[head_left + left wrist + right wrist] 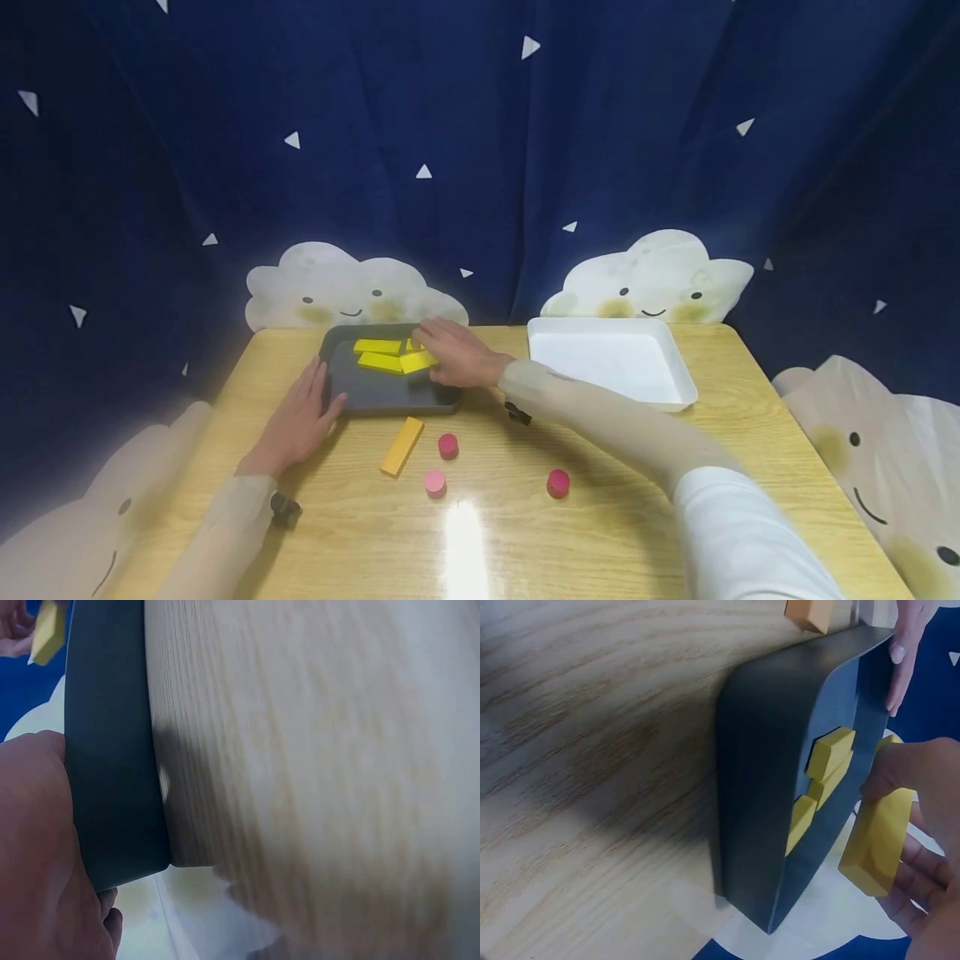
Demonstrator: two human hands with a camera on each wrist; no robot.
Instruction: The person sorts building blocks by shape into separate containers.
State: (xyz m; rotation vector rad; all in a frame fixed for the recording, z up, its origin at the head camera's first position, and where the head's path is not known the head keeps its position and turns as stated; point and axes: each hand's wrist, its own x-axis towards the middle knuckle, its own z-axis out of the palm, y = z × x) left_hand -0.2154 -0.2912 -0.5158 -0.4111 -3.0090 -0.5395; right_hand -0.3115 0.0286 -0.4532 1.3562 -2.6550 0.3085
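Pinching a yellow block [877,844] between thumb and fingers, the right hand [457,354] reaches over the 3 o'clock side of a grey tray [390,393]. In the left wrist view the held block shows over the tray's rim. Three loose blocks [377,347] of the same yellow lie inside, gathered toward the far half; one is mostly hidden behind the right hand and its block in the head view.

Resting against the tray's 9 o'clock side, the left hand [294,423] has its fingers fairly straight and its thumb spread wide toward the near edge.

Outside the tray, on the wooden counter [352,533], an orange block [402,447] lies slantwise at 6 o'clock, near the front wall. A red disc [447,446] sits at 5 o'clock, just beside that block, with a pink disc [435,483] closer to the person, apart from it. A second red disc [558,483] lies well apart, at 4 o'clock.

Across the counter at 3 o'clock stands a white tray [611,358]; the right forearm [600,417] passes in front and blocks its near left corner from the head view. Beyond both trays, at 12 o'clock, hangs a dark blue curtain [420,108] printed with clouds and white triangles.
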